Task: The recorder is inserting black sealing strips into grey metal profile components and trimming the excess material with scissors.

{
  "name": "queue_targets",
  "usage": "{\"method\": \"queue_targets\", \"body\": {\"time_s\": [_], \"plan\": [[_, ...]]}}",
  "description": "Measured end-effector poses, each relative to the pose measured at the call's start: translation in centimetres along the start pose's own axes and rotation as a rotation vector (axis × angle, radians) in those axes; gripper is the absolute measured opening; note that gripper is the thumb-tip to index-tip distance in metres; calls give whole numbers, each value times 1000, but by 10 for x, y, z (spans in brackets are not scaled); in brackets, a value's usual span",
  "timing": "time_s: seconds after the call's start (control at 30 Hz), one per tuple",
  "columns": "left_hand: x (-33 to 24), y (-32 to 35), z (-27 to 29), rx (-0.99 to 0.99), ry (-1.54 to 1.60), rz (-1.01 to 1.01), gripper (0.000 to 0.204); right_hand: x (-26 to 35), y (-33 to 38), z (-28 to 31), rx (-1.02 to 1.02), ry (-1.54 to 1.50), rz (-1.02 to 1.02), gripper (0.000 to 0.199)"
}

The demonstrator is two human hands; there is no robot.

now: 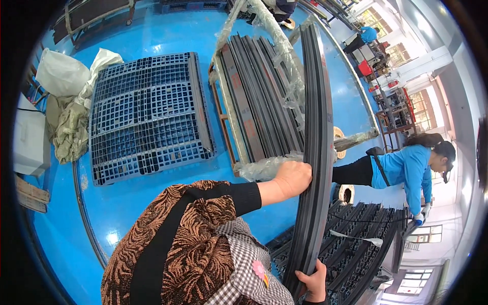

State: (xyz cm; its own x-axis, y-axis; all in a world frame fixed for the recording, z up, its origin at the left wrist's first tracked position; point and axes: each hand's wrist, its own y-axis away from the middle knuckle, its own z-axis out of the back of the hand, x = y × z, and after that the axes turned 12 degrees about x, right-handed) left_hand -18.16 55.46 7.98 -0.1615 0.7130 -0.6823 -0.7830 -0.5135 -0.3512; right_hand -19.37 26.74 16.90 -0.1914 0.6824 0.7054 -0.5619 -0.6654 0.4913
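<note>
A glossy blue floor (122, 221) spreads through a workshop, catching white glare spots near the lower left. A long dark strip (81, 195) runs along it at the left. The far side, tipped sideways by the fisheye lens, has pale walls (438, 213) and a thick white pillar (424, 63). Paned windows (421, 109) line that side, bright with daylight; another barred window (414, 281) glows at the lower right. A metal rack (395, 121) stands before the wall, with a red bin (365, 67) near it. At the upper left, a wheeled trolley (99, 16) rests on the floor.
</note>
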Motion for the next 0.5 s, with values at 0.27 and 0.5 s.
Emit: {"method": "queue_targets", "body": {"time_s": [0.27, 0.5], "plan": [[4, 0, -5, 0, 7, -52, 22, 5, 0, -3, -23, 12, -21, 46], [4, 0, -4, 19, 45, -35, 22, 2, 0, -1, -11, 44, 3, 46]]}}
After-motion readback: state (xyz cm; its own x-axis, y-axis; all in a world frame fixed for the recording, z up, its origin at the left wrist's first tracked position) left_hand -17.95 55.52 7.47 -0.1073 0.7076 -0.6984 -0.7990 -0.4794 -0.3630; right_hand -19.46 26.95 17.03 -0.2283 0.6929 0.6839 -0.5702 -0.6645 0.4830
